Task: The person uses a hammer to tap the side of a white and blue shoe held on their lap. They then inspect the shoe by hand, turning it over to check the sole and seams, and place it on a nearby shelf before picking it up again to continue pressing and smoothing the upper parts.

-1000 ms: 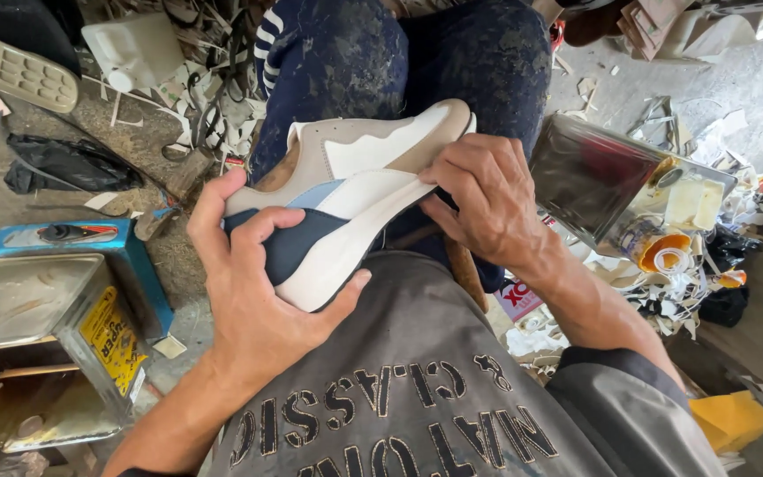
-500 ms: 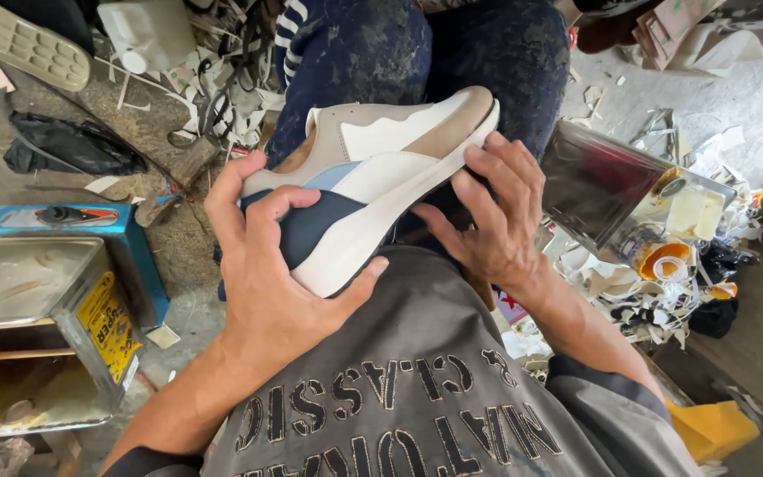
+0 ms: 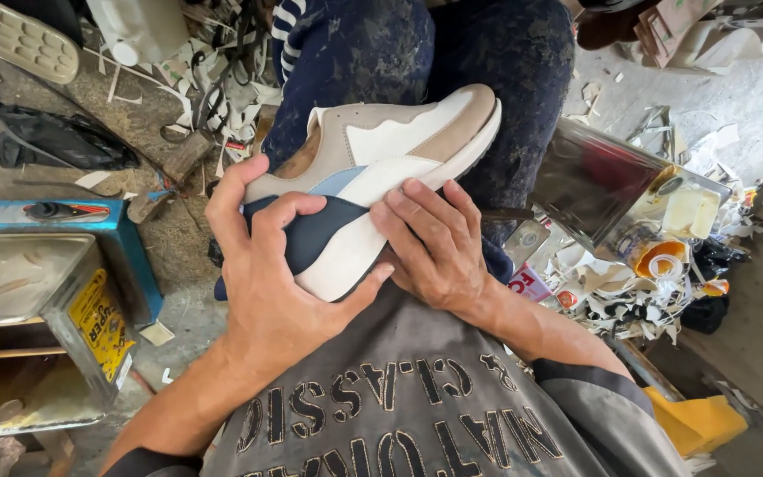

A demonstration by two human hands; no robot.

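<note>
A sneaker (image 3: 390, 163) in white, beige, light blue and navy lies on its side across my lap, toe pointing up and right. My left hand (image 3: 271, 278) wraps around its navy heel, thumb over the upper and fingers on the white sole edge. My right hand (image 3: 434, 247) presses on the sole side near the middle, fingers flat against it. Both hands grip the same shoe above my grey printed shirt (image 3: 399, 415).
An open square metal tin (image 3: 33, 331) with a yellow label stands at the left, a blue tin (image 3: 72, 221) behind it. A shiny metal can (image 3: 615, 190) and paper scraps (image 3: 629, 291) lie at the right. A beige shoe sole (image 3: 15, 40) lies top left.
Both hands have shifted their grip: the left hand has closed further around the heel, and the right hand has slid from beside the sole onto its middle. The shoe looks slightly more upright.
</note>
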